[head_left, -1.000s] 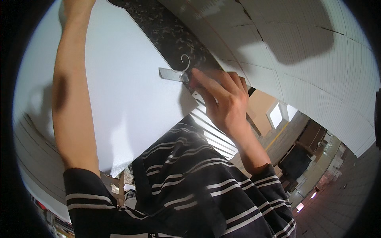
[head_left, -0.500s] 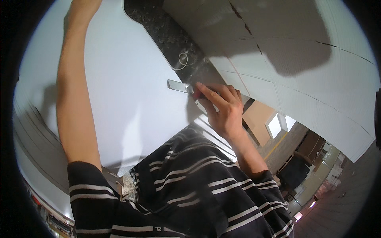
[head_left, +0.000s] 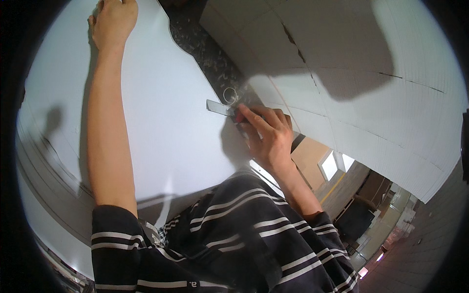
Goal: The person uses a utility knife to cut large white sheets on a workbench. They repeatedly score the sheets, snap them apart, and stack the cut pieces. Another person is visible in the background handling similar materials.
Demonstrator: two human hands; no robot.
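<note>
A large white sheet [head_left: 161, 107] with a wavy right edge lies before me. My left hand [head_left: 115, 24] rests on its far left part, fingers spread and partly cut off by the upper edge of the view. Near the sheet's right edge, my right hand [head_left: 271, 132] is closed around a knife with a wide flat grey blade [head_left: 218, 107]. A bit of red shows between the fingers; the rest of the handle is hidden. The blade points left over the sheet, and whether it touches the surface I cannot tell.
Right of the sheet is a dark speckled surface [head_left: 200, 49] with a thin pale loop [head_left: 229, 95] on it. A large whitish panel [head_left: 351, 97] with dark cracks stands beyond. Lower right are a brown board [head_left: 310, 161] and a black object [head_left: 356, 217].
My left hand has come nearer and slightly right, so more of it shows. My right hand with the knife has shifted slightly left. The whole view has also shifted a little.
</note>
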